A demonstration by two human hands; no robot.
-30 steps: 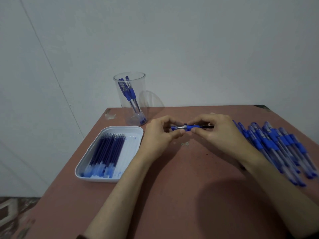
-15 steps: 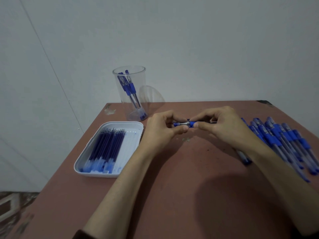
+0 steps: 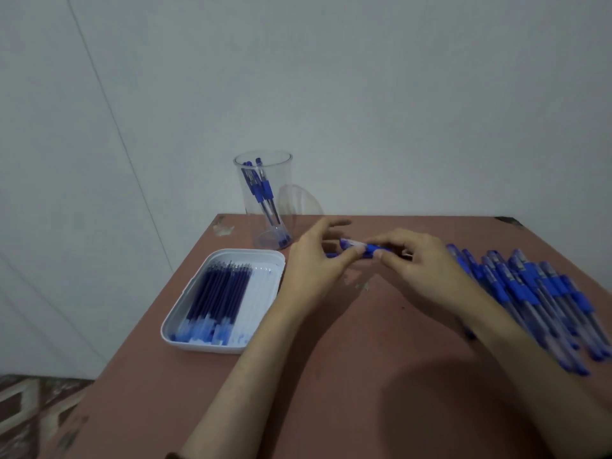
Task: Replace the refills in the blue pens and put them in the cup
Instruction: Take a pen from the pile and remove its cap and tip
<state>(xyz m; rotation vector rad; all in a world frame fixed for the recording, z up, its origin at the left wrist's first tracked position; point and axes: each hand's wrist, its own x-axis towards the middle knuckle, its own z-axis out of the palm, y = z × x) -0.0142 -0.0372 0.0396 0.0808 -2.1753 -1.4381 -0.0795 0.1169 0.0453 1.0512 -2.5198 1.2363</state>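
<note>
1. Just right of the cup (image 3: 285,193), one blue pen (image 3: 371,250) hangs between both hands.
2. Its cup-side end is pinched by the left hand (image 3: 314,270); the right hand (image 3: 420,270) pinches its blue grip.
3. Before the cup lies the refill tray (image 3: 212,348).

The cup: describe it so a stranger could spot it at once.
Look to the far left corner of the reddish-brown table, by the pale wall. Just beyond the white tray of refills stands the cup. It alone is tall, clear and upright, with a few blue pens standing inside it.
</note>
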